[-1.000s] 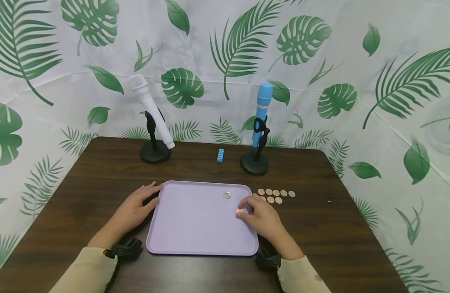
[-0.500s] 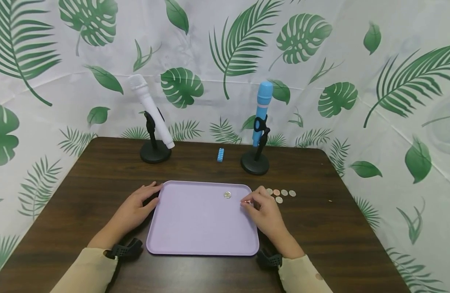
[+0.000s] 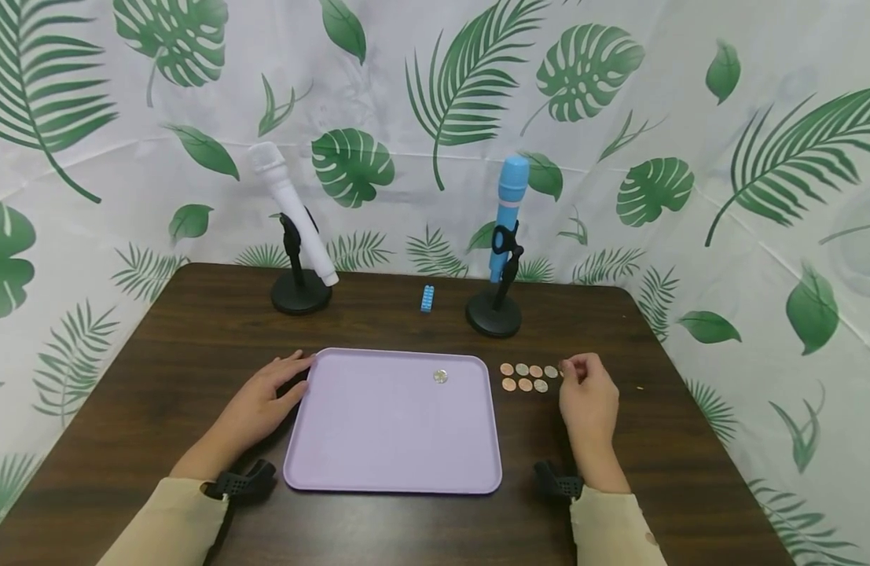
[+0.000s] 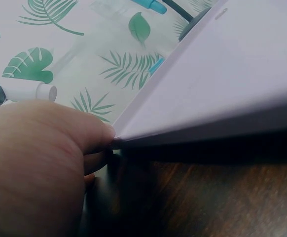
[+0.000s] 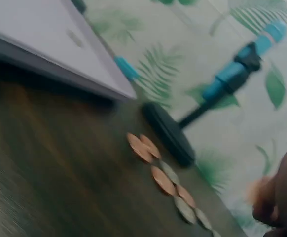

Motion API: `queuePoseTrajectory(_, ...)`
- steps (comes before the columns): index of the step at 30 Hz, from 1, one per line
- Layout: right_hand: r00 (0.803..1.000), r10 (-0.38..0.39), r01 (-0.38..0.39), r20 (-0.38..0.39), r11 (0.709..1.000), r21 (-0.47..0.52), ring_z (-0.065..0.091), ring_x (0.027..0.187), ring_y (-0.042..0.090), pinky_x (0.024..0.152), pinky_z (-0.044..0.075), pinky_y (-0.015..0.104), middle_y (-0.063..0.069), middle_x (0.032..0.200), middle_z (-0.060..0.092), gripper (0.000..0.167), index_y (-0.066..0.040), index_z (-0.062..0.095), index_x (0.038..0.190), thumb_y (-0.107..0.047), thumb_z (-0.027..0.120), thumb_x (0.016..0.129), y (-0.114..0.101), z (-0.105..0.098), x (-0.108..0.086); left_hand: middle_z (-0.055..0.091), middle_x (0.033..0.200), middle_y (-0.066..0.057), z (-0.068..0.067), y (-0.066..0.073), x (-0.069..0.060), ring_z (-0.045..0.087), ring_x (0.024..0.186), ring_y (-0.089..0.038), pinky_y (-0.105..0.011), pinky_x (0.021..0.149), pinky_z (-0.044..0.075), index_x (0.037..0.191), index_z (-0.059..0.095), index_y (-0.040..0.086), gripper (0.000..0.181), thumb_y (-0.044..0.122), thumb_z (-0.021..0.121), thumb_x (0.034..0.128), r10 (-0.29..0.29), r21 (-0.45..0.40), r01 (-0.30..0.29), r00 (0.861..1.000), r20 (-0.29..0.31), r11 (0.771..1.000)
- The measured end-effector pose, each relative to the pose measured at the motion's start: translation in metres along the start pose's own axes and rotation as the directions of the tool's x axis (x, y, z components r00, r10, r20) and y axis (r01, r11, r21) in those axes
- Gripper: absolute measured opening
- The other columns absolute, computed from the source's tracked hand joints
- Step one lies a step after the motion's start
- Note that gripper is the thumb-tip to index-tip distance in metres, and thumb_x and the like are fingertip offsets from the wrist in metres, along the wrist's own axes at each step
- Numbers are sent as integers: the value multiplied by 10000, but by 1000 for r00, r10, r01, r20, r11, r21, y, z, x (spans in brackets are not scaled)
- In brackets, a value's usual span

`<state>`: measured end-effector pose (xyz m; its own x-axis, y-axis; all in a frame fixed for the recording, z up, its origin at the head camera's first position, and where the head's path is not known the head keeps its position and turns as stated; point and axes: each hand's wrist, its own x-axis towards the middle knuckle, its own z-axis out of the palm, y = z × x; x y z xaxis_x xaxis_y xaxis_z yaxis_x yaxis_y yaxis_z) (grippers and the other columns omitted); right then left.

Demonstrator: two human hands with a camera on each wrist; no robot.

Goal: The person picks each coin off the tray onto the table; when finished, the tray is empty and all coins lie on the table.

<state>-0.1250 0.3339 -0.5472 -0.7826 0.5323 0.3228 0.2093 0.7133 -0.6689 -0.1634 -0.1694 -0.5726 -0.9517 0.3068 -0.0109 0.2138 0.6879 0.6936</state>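
A lilac tray (image 3: 392, 424) lies on the table with one shiny coin (image 3: 440, 376) near its far right. My left hand (image 3: 261, 401) rests at the tray's left edge, its fingers extended and touching the rim; in the left wrist view the left hand (image 4: 40, 153) meets the tray's rim (image 4: 148, 136). To the right of the tray, copper and silver coins (image 3: 525, 384) lie in two rows. My right hand (image 3: 590, 401) is at the right end of these rows, thumb and fingertips pinched together on a small coin, mostly hidden. The right wrist view is blurred and shows the right hand (image 5: 276, 197) only partly.
A white microphone (image 3: 293, 212) on a black stand (image 3: 300, 292) is at the back left. A blue microphone (image 3: 508, 200) on another black stand (image 3: 493, 314) is at the back right. Between them lies a small blue block (image 3: 427, 299). A leaf-patterned cloth (image 3: 378, 94) hangs behind the table.
My right hand has moved right, from over the tray's right side with a copper coin in its fingers to the far end of the coin rows. The left hand has stayed put.
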Motion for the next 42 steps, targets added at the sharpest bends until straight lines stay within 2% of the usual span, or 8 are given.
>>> queuePoseTrajectory(4,995,81,-79,52,996,-50,573,852,320,714,401,400,129,938,630,205,-51,763,1035,-249,718,1056,6,-11,6,391,1751,-201,0,2,1,244,1638,-560,-786,1281,225,1649,504,197,570,363,621,1116,6,-3,-6,1000,-5,1000)
queuePoseTrajectory(9,985,147,-137,91,985,-106,646,798,312,644,447,374,124,926,744,273,-65,795,1036,-332,739,1046,12,-15,7,408,1738,-212,0,4,1,259,1632,-563,-774,1287,230,1640,516,176,561,336,629,1114,18,-6,-18,1000,-10,1000)
queuePoseTrajectory(13,981,165,-150,100,978,-147,676,801,315,632,470,385,132,952,781,308,-70,801,1051,-363,706,1050,14,-17,6,394,1747,-205,0,4,2,247,1637,-561,-779,1286,223,1647,507,187,566,337,624,1114,4,-3,-4,1000,-3,1000)
queuePoseTrajectory(23,953,165,-114,252,972,-206,676,787,304,606,481,373,136,940,790,290,-37,800,1027,-285,652,1009,16,-18,6,378,1756,-204,0,2,1,238,1638,-565,-786,1283,218,1651,500,194,568,356,613,1118,1,-2,-1,1000,3,1000)
queuePoseTrajectory(29,960,163,-117,227,972,-202,697,816,329,631,492,388,161,957,806,260,-34,808,1011,-271,700,1002,15,-16,5,379,1757,-200,-1,2,1,236,1641,-558,-785,1283,219,1655,495,196,573,346,617,1115,-2,-1,2,1000,5,1000)
queuePoseTrajectory(42,972,146,-106,187,973,-207,685,717,285,537,441,318,141,884,800,245,-34,790,974,-276,750,990,14,-12,1,370,1759,-205,-1,2,0,227,1641,-565,-796,1277,214,1655,494,192,576,341,621,1114,-9,-11,9,1000,10,1000)
